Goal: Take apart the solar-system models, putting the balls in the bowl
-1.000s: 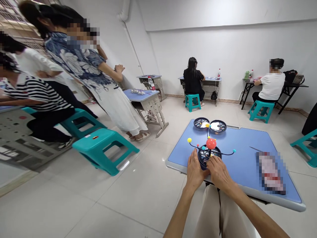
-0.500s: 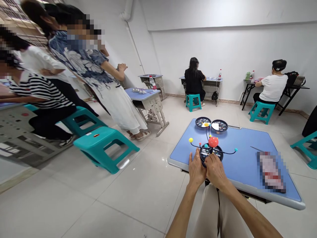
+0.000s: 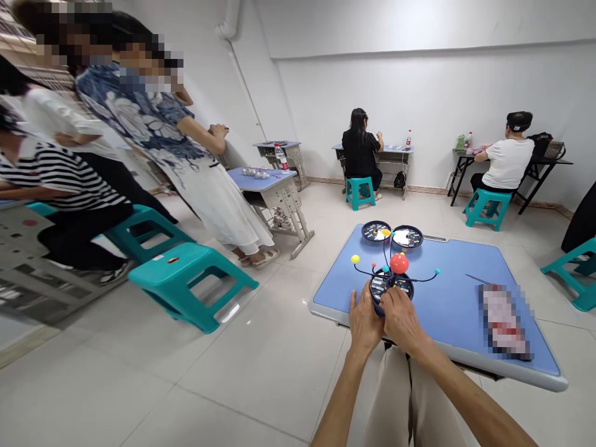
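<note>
A solar system model (image 3: 399, 263) stands near the front edge of the blue desk (image 3: 447, 298), with a red ball at its middle and small yellow, blue and red balls on thin curved black arms. Its round black base (image 3: 379, 284) has patterned panels inside. My left hand (image 3: 365, 320) wraps the left side of that base, fingers along the rim. Bent over the base's near right part are the fingers of my right hand (image 3: 399, 313), pressed together; whatever lies under the fingertips is hidden.
Two more round black trays (image 3: 376, 231) (image 3: 407, 236) sit at the desk's far edge. A blurred-out flat item (image 3: 505, 323) lies at right, a thin rod (image 3: 479, 279) behind it. Green stools (image 3: 174, 273) stand left. People sit and stand at other desks.
The view has shifted slightly, so the desk and model appear a little farther left. Both hands stay at the base; the right fingers have moved only slightly.
</note>
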Available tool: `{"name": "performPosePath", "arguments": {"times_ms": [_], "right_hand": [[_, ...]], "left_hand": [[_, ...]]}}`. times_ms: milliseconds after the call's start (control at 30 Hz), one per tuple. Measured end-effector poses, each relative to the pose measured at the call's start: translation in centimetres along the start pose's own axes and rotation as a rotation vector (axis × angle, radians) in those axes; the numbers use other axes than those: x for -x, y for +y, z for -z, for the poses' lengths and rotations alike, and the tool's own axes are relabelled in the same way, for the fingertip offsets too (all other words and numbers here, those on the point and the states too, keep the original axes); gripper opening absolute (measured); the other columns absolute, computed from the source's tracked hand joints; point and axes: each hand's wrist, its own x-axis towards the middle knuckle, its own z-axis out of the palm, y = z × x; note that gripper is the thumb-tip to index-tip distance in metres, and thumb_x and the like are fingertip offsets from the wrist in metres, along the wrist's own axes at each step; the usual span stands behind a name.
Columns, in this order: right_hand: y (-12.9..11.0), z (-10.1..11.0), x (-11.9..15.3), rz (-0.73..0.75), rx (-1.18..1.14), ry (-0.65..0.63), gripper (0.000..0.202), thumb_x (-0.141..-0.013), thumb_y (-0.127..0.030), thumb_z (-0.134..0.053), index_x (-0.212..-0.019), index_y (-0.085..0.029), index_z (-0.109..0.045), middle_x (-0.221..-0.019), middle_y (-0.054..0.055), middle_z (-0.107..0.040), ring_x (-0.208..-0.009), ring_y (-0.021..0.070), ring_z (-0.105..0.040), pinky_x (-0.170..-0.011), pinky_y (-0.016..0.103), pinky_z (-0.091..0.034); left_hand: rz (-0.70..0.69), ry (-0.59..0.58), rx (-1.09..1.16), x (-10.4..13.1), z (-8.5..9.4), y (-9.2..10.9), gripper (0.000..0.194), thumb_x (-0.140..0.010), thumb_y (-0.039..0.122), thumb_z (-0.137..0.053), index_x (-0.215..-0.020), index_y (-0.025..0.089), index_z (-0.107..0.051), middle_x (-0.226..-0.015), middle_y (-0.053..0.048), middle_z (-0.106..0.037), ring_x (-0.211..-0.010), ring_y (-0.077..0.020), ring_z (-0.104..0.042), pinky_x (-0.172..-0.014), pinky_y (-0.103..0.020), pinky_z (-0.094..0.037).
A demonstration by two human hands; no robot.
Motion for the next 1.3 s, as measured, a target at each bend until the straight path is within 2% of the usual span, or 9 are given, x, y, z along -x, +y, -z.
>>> {"name": "performPosePath", "arguments": {"times_ms": [200,267,400,567,900,1133,1300], "right_hand": [[0.8,1.4,-0.2,0.14,0.009,-0.037,0.008,-0.092,-0.015,-0.053,-0.089,-0.017,-0.06,-0.084,0.007,-0.06,-0.08,0.0228,-0.05,-0.074,0.036,-0.036],[0.8,1.8,-0.2,0.129,0.023,-0.05,0.008,-0.09,-0.013,-0.054,-0.091,-0.016,-0.061,-0.085,0.008,-0.061,-0.082,0.0236,-0.05,-0.075,0.037,-0.036],[0.7,2.0,-0.3,0.116,0.046,-0.078,0.021,-0.083,0.0,-0.049,-0.088,-0.016,-0.061,-0.082,0.008,-0.06,-0.079,0.0233,-0.049,-0.072,0.036,-0.037],[0.7,1.6,-0.4,0.131,0.017,-0.054,0.026,-0.077,0.004,-0.044,-0.08,-0.017,-0.059,-0.081,0.009,-0.058,-0.079,0.0232,-0.047,-0.072,0.035,-0.04],[1.3,1.4,-0.4,0.234,0.042,-0.014,0.026,-0.082,0.002,-0.038,-0.078,-0.017,-0.055,-0.079,0.008,-0.054,-0.077,0.022,-0.044,-0.071,0.035,-0.04],[2.7,1.8,-0.4,0.184,0.081,-0.026,0.023,-0.084,0.001,-0.041,-0.079,-0.016,-0.055,-0.081,0.008,-0.054,-0.08,0.0223,-0.045,-0.073,0.034,-0.039],[4.0,2.5,-0.5,0.151,0.142,-0.018,0.024,-0.087,-0.001,-0.04,-0.079,-0.016,-0.056,-0.08,0.008,-0.054,-0.08,0.0221,-0.044,-0.073,0.034,-0.038]], "left_hand": [[-0.018,0.018,-0.013,0.0,-0.4,-0.7,0.074,-0.079,0.015,-0.049,-0.149,0.018,-0.026,-0.139,-0.014,-0.056,-0.126,-0.0249,-0.055,-0.12,-0.052,-0.017],[-0.023,0.015,-0.012,0.0,-0.4,-0.7,0.074,-0.079,0.016,-0.05,-0.149,0.018,-0.025,-0.139,-0.014,-0.056,-0.128,-0.0251,-0.054,-0.12,-0.052,-0.017],[-0.006,0.015,-0.005,0.0,-0.3,-0.4,0.074,-0.081,0.022,-0.053,-0.149,0.02,-0.024,-0.137,-0.013,-0.058,-0.126,-0.0249,-0.056,-0.12,-0.052,-0.017],[0.012,0.001,0.005,-0.1,-0.3,-0.2,0.076,-0.081,0.024,-0.054,-0.15,0.022,-0.022,-0.137,-0.013,-0.058,-0.127,-0.0254,-0.055,-0.12,-0.052,-0.016],[0.025,-0.037,0.001,-0.4,-0.2,-0.2,0.073,-0.08,0.021,-0.054,-0.148,0.02,-0.027,-0.147,-0.015,-0.048,-0.136,-0.0231,-0.045,-0.12,-0.05,-0.016],[0.029,-0.041,-0.002,-0.5,-0.3,-0.8,0.08,-0.078,0.041,-0.065,-0.147,0.019,-0.031,-0.148,-0.015,-0.046,-0.14,-0.0271,-0.039,-0.119,-0.053,-0.021],[0.042,0.0,-0.098,-0.6,0.1,-2.4,0.085,-0.077,0.054,-0.067,-0.147,0.019,-0.032,-0.149,-0.015,-0.046,-0.142,-0.03,-0.037,-0.119,-0.055,-0.021]]}}
